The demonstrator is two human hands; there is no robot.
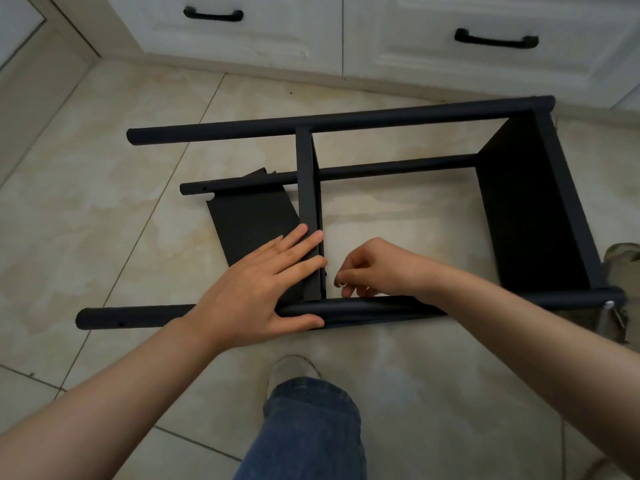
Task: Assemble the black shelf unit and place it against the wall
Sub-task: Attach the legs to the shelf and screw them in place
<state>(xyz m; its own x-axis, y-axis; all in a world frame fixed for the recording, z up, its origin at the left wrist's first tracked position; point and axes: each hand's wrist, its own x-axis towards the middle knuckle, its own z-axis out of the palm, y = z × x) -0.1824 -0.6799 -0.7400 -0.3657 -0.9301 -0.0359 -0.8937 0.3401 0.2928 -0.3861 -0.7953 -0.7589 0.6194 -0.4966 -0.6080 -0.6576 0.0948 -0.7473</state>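
The black shelf unit [533, 209] lies on its side on the tiled floor, its round poles running left to right. One shelf panel sits at the right end, and a middle shelf panel [309, 188] stands between the poles. A loose black panel [252, 223] lies flat on the floor under the left part of the frame. My left hand [263, 289] presses with straight fingers on the middle shelf, its thumb along the near pole [138, 317]. My right hand [372, 268] pinches a small silver screw [342, 284] just right of the middle shelf, above the near pole.
White cabinet doors with black handles [495, 39] run along the back. A door frame [45, 57] stands at the far left. My shoe and jeans leg [304, 424] are below the shelf. A silver tool [611, 315] lies by another shoe at the right.
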